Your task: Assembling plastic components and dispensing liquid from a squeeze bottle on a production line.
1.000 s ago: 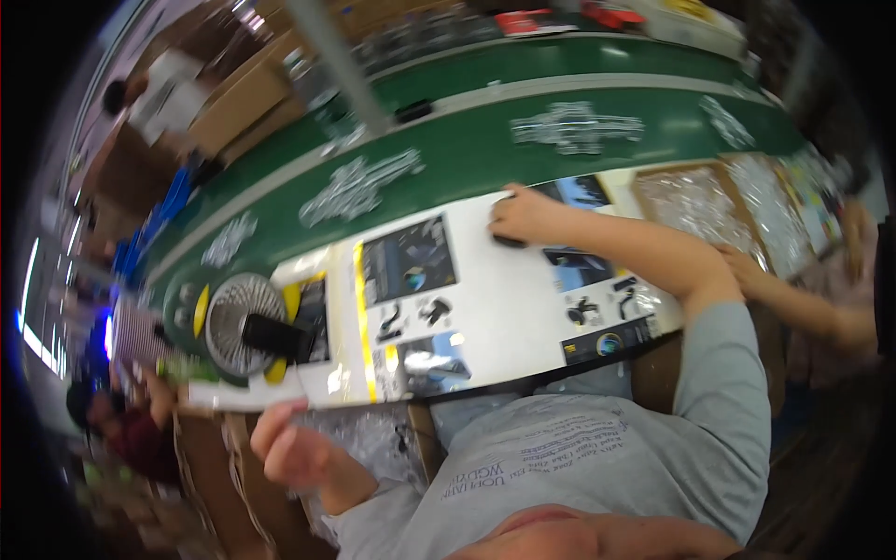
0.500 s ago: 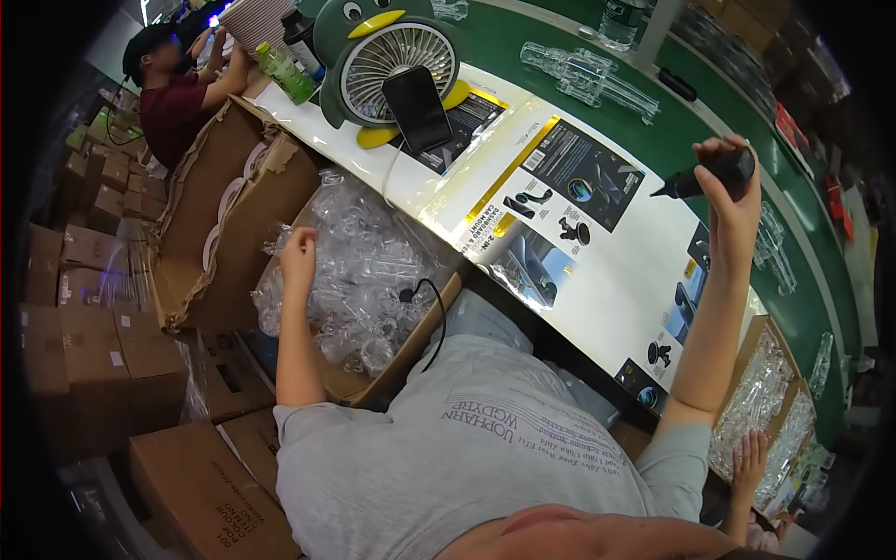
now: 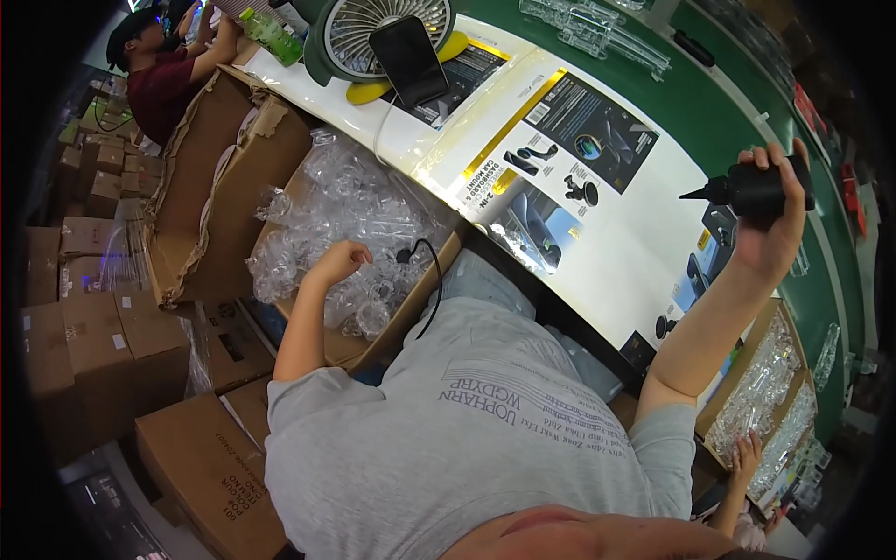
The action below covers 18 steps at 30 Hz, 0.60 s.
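My right hand (image 3: 782, 210), raised at the right over the bench, is wrapped round a black squeeze bottle (image 3: 751, 190). The bottle lies nearly level, its thin pointed nozzle toward the left. My left hand (image 3: 342, 263) hovers at or just above a heap of clear plastic parts (image 3: 359, 201) in an open cardboard box (image 3: 403, 347). Its fingers are curled together; whether a clear part is between them is hidden. Printed packaging sheets (image 3: 602, 219) with a glossy film cover the bench top in front of me.
A fan (image 3: 378, 37) with a dark phone (image 3: 409, 61) leaning on it and a green bottle (image 3: 271, 35) stand at the far left. Clear plastic assemblies (image 3: 597, 35) lie on the green surface (image 3: 719, 93). Another person's hand (image 3: 746, 459) touches a box of clear parts (image 3: 754, 383) at right.
My right hand has moved right and slightly nearer with the squeeze bottle, now more level. My left hand has shifted right over the clear parts. The whole view has tilted slightly.
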Motion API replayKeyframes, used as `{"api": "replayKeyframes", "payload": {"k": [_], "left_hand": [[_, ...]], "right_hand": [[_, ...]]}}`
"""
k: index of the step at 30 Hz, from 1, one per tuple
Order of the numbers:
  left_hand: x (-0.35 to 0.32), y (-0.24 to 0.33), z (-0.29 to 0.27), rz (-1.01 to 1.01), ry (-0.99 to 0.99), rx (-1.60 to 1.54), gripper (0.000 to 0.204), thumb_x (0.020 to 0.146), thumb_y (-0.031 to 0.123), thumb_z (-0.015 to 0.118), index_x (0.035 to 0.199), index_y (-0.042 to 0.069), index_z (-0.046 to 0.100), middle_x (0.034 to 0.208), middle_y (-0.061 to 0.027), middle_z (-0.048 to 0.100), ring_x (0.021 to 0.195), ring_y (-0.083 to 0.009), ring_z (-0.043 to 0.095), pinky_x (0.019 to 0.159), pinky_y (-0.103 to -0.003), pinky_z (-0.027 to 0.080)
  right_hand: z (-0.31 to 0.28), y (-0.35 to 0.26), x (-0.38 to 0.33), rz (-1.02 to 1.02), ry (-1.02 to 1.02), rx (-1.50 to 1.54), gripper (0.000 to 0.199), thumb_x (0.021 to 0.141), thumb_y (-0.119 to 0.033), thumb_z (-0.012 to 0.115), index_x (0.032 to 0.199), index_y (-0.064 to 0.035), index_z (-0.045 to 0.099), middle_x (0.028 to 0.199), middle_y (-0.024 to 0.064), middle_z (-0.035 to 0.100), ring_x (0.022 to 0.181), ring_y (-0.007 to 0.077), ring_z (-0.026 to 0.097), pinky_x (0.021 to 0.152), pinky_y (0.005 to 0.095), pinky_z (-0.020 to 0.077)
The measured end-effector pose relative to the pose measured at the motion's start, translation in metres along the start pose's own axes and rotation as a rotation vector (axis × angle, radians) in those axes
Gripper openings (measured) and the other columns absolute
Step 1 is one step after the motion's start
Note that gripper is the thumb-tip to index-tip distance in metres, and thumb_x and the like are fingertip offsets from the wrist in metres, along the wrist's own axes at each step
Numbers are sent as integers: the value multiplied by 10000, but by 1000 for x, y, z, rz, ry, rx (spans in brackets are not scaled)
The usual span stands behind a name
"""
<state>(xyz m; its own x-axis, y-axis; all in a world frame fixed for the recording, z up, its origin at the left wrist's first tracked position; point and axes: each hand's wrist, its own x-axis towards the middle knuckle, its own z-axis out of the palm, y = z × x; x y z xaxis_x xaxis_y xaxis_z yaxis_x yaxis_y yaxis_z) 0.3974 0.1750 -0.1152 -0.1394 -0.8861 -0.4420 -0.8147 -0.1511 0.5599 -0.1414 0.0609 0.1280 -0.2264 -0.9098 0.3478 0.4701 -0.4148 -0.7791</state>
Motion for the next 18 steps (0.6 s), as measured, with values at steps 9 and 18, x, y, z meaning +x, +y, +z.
{"api": "replayKeyframes", "payload": {"k": [9,18], "left_hand": [[-21,63,27,-31,-56,514,282,660,235,694,867,76,590,748,-131,635,739,-309,622,652,-397,483],[-25,65,-51,-182,70,238,296,731,93,568,1025,67,584,739,-114,617,703,-250,616,655,-358,491]], "right_hand": [[-38,-35,-1,16,-82,144,335,818,-89,565,1117,-5,439,950,138,464,908,225,469,941,404,360],[-39,-44,-10,-83,-72,123,376,814,-94,560,1142,25,419,972,155,476,934,230,476,948,411,367]]}}
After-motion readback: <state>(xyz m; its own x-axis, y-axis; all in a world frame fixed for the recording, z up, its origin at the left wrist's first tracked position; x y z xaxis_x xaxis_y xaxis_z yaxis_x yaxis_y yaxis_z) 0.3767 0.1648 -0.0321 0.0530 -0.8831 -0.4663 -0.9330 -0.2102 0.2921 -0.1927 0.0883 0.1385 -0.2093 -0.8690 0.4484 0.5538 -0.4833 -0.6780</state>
